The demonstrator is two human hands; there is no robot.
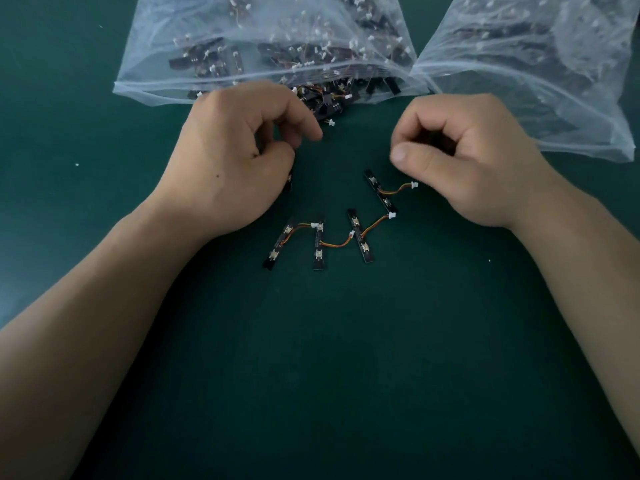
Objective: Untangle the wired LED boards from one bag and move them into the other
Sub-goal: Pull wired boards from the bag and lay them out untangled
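Several black LED boards lie side by side on the green table, among them a board (278,244) at the left, a second board (319,244) and a third board (360,235), each with an orange wire and a white plug. A further board (380,192) lies just below my right hand (460,157), whose fingers are curled with the thumb against the forefinger and nothing visible in them. My left hand (239,157) is curled too, and the end of a black board (289,181) sticks out beneath its thumb. Both hands hover above the row.
A clear plastic bag (149,64) full of tangled boards lies at the back, its mouth facing me, with a heap of boards (325,98) spilling out between my hands. A second clear bag (588,109) holding boards lies at the back right.
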